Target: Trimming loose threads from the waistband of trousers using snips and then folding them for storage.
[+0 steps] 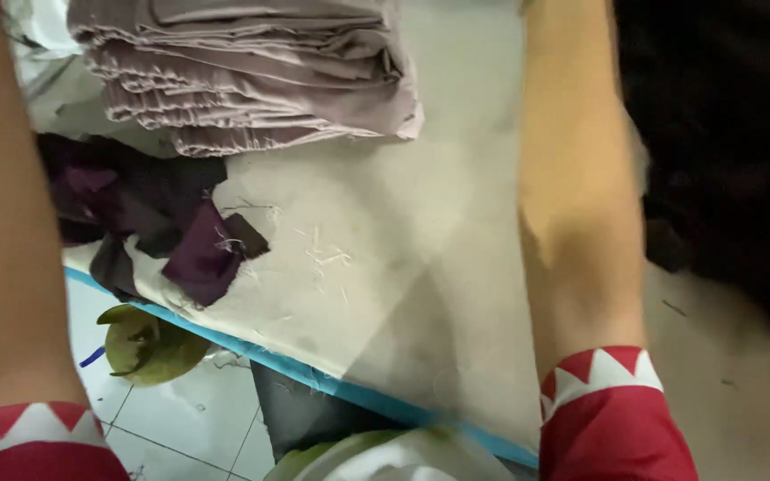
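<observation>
Both forearms are stretched up past the frame's top, so the hands' grip cannot be told; folded mauve cloth (251, 71) is stacked between them on the beige table (385, 267); purple scraps (198, 258) lie nearby.

Beige table (385, 267), blue edge; white tiled floor (189, 419).

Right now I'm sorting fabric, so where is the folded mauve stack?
In the head view, the folded mauve stack lies at the top left of the beige table cover, just above the dark purple scraps, between the person's two forearms.
</observation>
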